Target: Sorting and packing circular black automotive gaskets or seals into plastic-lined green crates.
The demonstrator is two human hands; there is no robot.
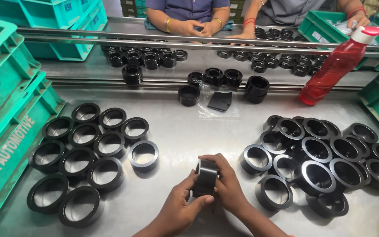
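Head view looks down on a steel table (180, 131) where both of the person's hands meet near the bottom edge around one black ring (205, 176), held on edge between them. The left hand (178, 210) cups the ring from below and the near side, thumb laid along its lower rim; the right hand (227, 182) wraps over the top and far side, fingers curled around the outer wall. Both hands are closed on this same ring, so neither is free. To the left, a neat group of rings (86, 160) lies flat in rows, open ends up; to the right, a looser heap of rings (319, 162) overlaps and leans on itself. Judging from the grip, the work in hand seems to be a close check or turning of the single ring, and it goes best with the fingertips kept on the outer wall, the ring turned slowly so the whole rim passes under the eyes, and the hold kept over the table. Farther off lie a clear plastic bag (218, 103) with a dark piece on it, a red bottle (338, 63) leaning at the right, green crates (5, 114) on the left, and other people's hands (198, 28) across the table.
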